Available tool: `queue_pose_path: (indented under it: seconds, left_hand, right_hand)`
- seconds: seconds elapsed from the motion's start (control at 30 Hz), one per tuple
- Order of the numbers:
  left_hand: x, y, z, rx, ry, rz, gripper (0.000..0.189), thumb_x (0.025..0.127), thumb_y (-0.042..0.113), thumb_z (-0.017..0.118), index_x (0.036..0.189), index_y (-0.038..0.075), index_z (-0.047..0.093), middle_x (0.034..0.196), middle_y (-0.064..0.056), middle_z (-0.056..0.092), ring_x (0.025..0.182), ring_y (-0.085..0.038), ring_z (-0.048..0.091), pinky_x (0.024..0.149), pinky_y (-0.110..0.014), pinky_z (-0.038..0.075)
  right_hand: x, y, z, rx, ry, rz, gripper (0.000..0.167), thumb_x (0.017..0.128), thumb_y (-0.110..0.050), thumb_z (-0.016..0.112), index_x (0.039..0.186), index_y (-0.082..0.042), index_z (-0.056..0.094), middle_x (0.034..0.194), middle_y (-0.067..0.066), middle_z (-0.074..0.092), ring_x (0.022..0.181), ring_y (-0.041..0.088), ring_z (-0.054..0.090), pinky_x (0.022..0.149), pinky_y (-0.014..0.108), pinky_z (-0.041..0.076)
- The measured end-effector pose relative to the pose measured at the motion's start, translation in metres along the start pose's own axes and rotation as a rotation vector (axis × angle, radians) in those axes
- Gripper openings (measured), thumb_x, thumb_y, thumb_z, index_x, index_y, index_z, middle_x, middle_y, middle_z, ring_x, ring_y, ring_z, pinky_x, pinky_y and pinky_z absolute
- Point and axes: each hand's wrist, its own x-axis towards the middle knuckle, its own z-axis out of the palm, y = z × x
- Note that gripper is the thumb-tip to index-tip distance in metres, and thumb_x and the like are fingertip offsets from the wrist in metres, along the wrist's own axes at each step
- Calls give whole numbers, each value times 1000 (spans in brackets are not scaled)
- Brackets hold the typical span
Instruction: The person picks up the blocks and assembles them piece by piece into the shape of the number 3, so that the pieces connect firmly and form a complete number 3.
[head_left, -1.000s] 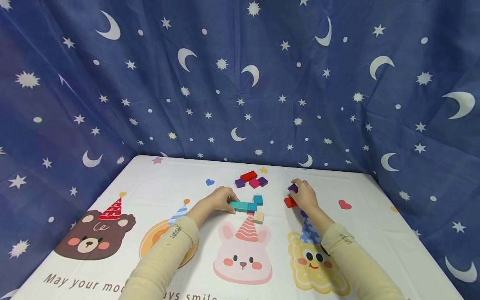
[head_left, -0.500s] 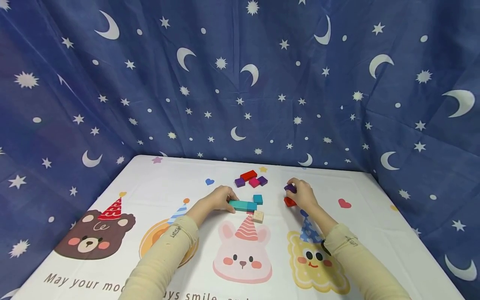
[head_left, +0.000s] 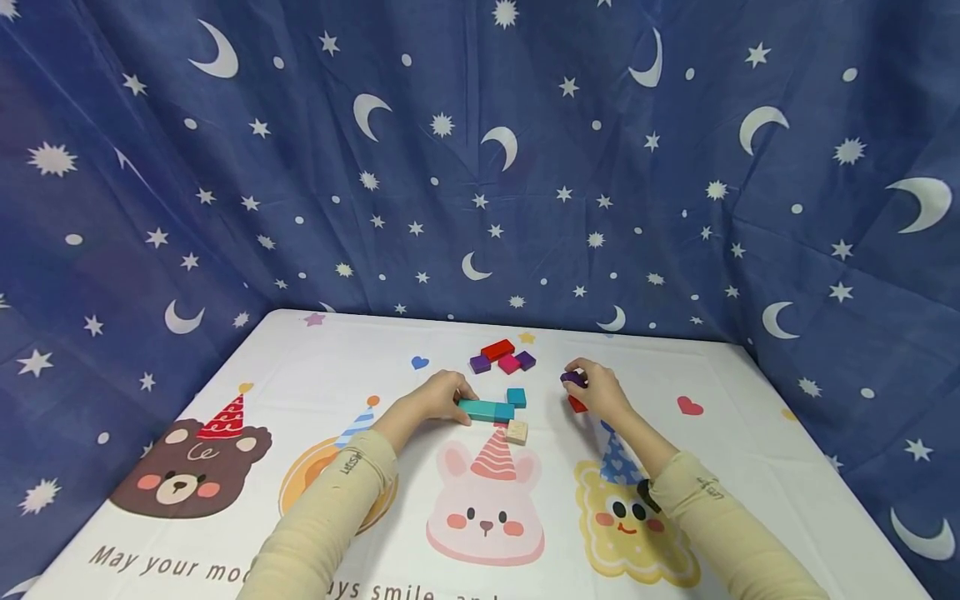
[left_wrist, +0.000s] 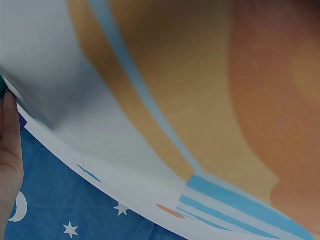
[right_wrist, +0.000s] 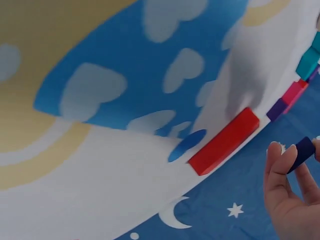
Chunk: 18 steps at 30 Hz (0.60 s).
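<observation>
Head view: the left hand [head_left: 444,397] grips the left end of the teal bar [head_left: 482,410], long axis running left to right; farther right, the right hand [head_left: 603,393] pinches a purple block [head_left: 573,379] near a red bar [head_left: 577,404]. Left wrist view: hand cut off, grip unclear. Right wrist view: the purple block tilts.

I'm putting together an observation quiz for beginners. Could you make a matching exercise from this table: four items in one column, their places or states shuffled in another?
Column one
1. Pink block
2. Right hand
3. Pale wooden block
4. Long turquoise block

Column two
A. Beside the tip of the printed rabbit's striped hat
B. Held by the left hand
C. Beside the far red block
D. Holding a purple block

Right pairs: 1-C, 2-D, 3-A, 4-B
</observation>
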Motion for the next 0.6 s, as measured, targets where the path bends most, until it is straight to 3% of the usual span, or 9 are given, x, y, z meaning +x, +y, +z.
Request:
queue_pose_path:
  seconds: [0.13, 0.3, 0.33, 0.47, 0.53, 0.6]
  left_hand:
    - [0, -2, 1, -5, -5, -2, 33, 67, 11, 84, 98, 4, 74, 93, -5, 71, 76, -12, 55, 76, -24, 49]
    - [1, -5, 1, -42, -27, 8, 32, 67, 12, 85, 97, 5, 74, 91, -4, 70, 75, -12, 55, 76, -26, 50]
    - [5, -13, 4, -44, -21, 46, 33, 67, 16, 85, 96, 7, 75, 89, -1, 70, 74, -11, 54, 74, -24, 49]
    - [6, -13, 2, -46, -24, 50, 34, 66, 18, 86, 96, 8, 75, 89, -1, 70, 74, -11, 53, 74, -24, 49]
    - [6, -12, 1, -44, -17, 49, 34, 66, 17, 86, 97, 7, 75, 90, -2, 71, 74, -11, 54, 74, -25, 49]
    - [2, -4, -2, -34, -21, 7, 34, 66, 13, 85, 97, 5, 74, 93, -5, 71, 75, -12, 55, 76, -26, 49]
  right_hand:
    - [-2, -5, 0, 59, -24, -16, 27, 87, -13, 66, 110, 1, 62, 99, 22, 66, 86, 28, 63, 72, 36, 56]
    - [-5, -11, 0, 199, -61, 43, 30, 87, -17, 67, 109, 2, 61, 90, 19, 66, 73, 25, 64, 63, 33, 56]
    - [-5, -12, 0, 243, -78, 58, 30, 87, -17, 67, 109, 2, 60, 88, 18, 66, 71, 25, 64, 62, 34, 56]
    - [-6, -14, -1, 444, -131, 145, 31, 88, -13, 66, 113, 3, 56, 84, 15, 68, 67, 22, 64, 68, 39, 57]
    - [-6, -14, -2, 516, -152, 177, 31, 89, -10, 63, 115, 4, 54, 89, 17, 69, 67, 17, 65, 73, 40, 56]
    - [-6, -14, -3, 555, -174, 198, 32, 91, -8, 61, 119, 5, 52, 98, 22, 68, 69, 13, 66, 79, 42, 55]
